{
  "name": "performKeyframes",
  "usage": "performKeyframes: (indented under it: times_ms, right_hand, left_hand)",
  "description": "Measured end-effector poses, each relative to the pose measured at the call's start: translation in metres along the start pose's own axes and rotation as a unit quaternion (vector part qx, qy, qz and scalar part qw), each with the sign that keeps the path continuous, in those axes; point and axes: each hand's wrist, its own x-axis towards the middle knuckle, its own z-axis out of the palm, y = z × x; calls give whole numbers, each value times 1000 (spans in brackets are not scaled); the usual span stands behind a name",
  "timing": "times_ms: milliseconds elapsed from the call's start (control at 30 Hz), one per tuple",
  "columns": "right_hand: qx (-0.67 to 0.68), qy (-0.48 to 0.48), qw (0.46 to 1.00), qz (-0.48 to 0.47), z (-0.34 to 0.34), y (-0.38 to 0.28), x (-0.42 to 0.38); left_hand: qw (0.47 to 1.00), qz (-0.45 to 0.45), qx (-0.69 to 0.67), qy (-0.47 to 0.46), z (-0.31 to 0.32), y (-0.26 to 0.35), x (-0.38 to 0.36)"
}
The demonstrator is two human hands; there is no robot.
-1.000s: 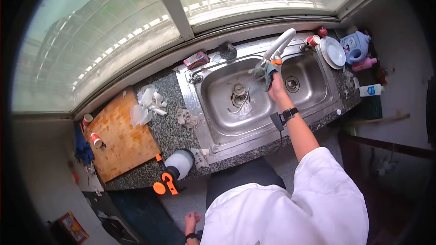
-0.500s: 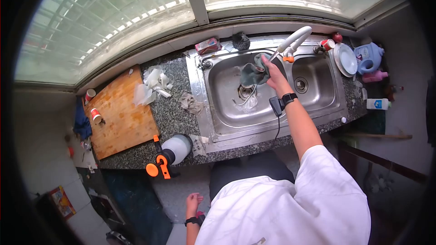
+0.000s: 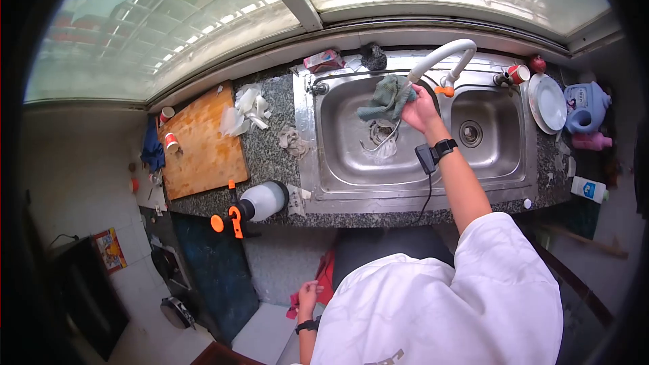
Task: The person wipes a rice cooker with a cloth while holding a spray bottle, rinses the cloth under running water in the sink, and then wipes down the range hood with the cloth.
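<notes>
Over the left basin of the steel sink (image 3: pixel 338 188), my right hand (image 3: pixel 422 109) is closed on a damp-looking grey-green cloth (image 3: pixel 387 98). The cloth hangs in folds close under the tip of the white curved faucet (image 3: pixel 433 58), and part of it is bunched in my fingers. Below it, a thin pale hose or wire (image 3: pixel 382 143) lies by the drain. Low beside my body hangs my left hand (image 3: pixel 309 292), its fingers loosely curled with nothing seen in them. Red fabric (image 3: pixel 326 277) shows right behind that hand.
On the counter's left are a wooden board (image 3: pixel 203 155), crumpled white plastic (image 3: pixel 251 108), a grey rag (image 3: pixel 293 142) and a spray bottle (image 3: pixel 265 201) at the front edge. Plates (image 3: pixel 549 103) and a blue jug (image 3: pixel 585 106) stand at the right. A black cable (image 3: pixel 427 199) trails from my right wrist.
My view has shifted, so the counter sits farther right. The cloth has been turned and spread out more under the faucet in my right hand. My left hand stays low; more red fabric shows.
</notes>
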Motion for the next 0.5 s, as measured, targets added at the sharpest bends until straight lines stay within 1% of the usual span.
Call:
performKeyframes:
  times_ms: [33, 67, 133, 167, 200, 267, 300, 367, 400, 433, 467, 500]
  right_hand:
    - [3, -3, 1000, 2, -2, 2, 1]
    - [-52, 36, 998, -13, -3, 5, 3]
    - [-161, 119, 979, -46, -7, 11, 4]
    - [-207, 119, 968, -78, -8, 15, 5]
    - [-206, 118, 968, -77, -8, 15, 5]
    - [-124, 99, 987, -27, -6, 11, 5]
    - [-124, 99, 987, -26, 0, 9, 3]
    - [-45, 71, 996, 4, 13, 7, -3]
    - [-44, 70, 997, 5, 11, 7, -2]
    - [-13, 58, 998, 8, 8, 6, -1]
    - [19, 48, 999, 11, 5, 5, -1]
    - [30, 21, 999, 5, 9, 5, -2]
  left_hand:
    - [1000, 7, -25, 1, 0, -6, -2]
    - [1000, 8, -24, 5, -1, -11, -5]
    - [999, -36, 6, 19, -2, -18, -10]
    - [999, -36, 7, 21, -3, -22, -13]
    - [999, -40, 9, 18, -3, -24, -14]
    - [999, -42, 9, 16, -3, -26, -12]
    - [999, -47, 14, 20, -1, -23, -12]
    - [998, -53, 17, 26, 1, -18, -13]
    - [999, -36, 23, 21, 2, -18, -10]
    - [999, -19, 29, 17, 2, -17, -8]
    - [999, -20, 28, 18, 2, -17, -6]
    - [1000, -8, 15, 16, 2, -17, -1]
